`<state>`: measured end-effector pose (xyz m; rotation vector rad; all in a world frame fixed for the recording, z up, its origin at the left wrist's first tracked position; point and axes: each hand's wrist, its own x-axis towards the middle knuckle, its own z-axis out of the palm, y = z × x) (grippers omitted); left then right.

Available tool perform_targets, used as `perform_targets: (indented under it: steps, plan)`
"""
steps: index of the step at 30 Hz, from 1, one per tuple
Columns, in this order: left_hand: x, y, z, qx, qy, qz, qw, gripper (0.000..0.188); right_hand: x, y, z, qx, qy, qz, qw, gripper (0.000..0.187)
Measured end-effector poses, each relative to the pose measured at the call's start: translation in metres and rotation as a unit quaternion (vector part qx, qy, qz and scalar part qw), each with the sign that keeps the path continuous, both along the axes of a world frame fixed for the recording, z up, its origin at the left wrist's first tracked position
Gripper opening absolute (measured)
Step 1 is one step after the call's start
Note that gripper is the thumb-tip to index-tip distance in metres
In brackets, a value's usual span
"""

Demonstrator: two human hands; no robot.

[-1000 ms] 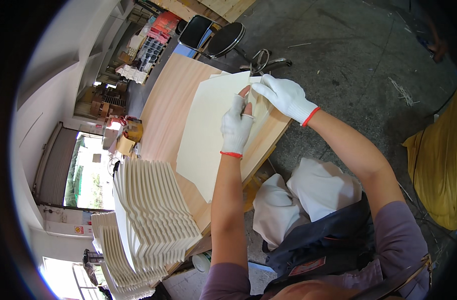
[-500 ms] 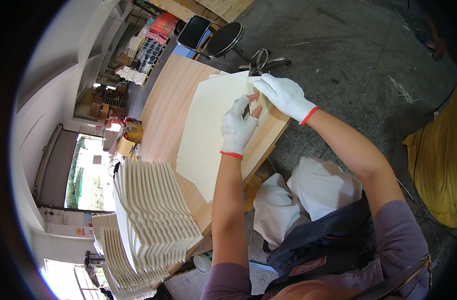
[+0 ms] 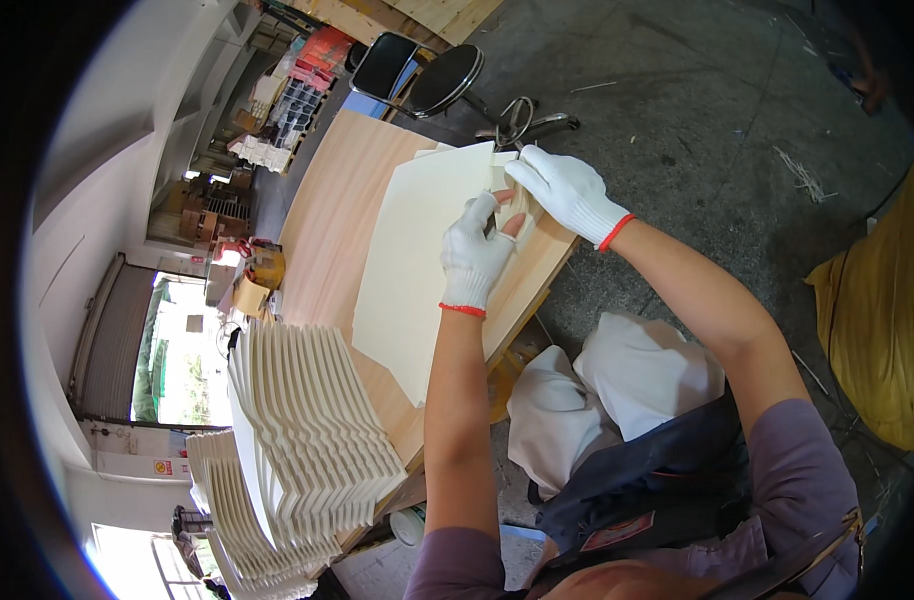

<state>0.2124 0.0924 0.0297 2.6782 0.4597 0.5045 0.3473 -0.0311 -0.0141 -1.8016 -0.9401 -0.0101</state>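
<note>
A large cream sheet [image 3: 407, 270], like thin card, lies on the wooden table, with the edge of another one showing under its far end. Both my hands wear white knit gloves with red cuffs. My left hand [image 3: 474, 255] rests on the sheet's right part, its bare thumb and index fingertips apart over a narrow folded strip [image 3: 501, 178] along the edge. At the far right corner of that strip, my right hand [image 3: 567, 195] has its fingers pressed together on the sheet's edge. Its thumb and the gripped edge are partly hidden.
Tall stacks of wavy folded cream sheets [image 3: 302, 430] stand at the near left end of the wooden table [image 3: 322, 215]. Beyond it are a black chair [image 3: 387, 65] and a round stool [image 3: 445, 80]. White cloth [image 3: 647, 370] covers my lap; a yellow sack [image 3: 877, 330] stands at right.
Both hands stay almost in place at the sheet's folded edge. My right hand has shifted very slightly; the view has tilted a little.
</note>
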Motion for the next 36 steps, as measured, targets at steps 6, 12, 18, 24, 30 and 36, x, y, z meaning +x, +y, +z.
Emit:
perform_targets:
  steps: [6, 12, 18, 24, 30, 36]
  plan:
    - [-0.002, -0.002, 0.005, 0.006, -0.015, -0.022, 1.000, 0.031, 0.000, -0.002, 0.004, -0.014, 0.018, 0.004, 1.000, 0.039]
    - [-0.001, -0.008, 0.007, 0.000, -0.054, -0.006, 0.999, 0.025, -0.002, -0.005, 0.009, -0.002, 0.023, 0.006, 1.000, 0.040]
    - [-0.002, -0.008, 0.007, 0.071, -0.003, -0.040, 0.997, 0.033, 0.001, -0.002, 0.000, 0.029, 0.038, 0.004, 0.999, 0.044]
    - [-0.004, -0.012, 0.010, 0.082, 0.001, -0.042, 0.996, 0.041, 0.019, -0.024, 0.011, -0.081, 0.034, -0.031, 0.996, 0.049]
    - [-0.002, -0.004, 0.001, 0.097, -0.035, -0.053, 0.993, 0.044, 0.023, -0.026, 0.005, -0.174, -0.134, 0.033, 0.975, 0.050]
    - [0.024, 0.009, 0.001, 0.156, -0.005, -0.006, 0.988, 0.034, 0.026, -0.025, 0.007, -0.143, -0.212, 0.043, 0.966, 0.042]
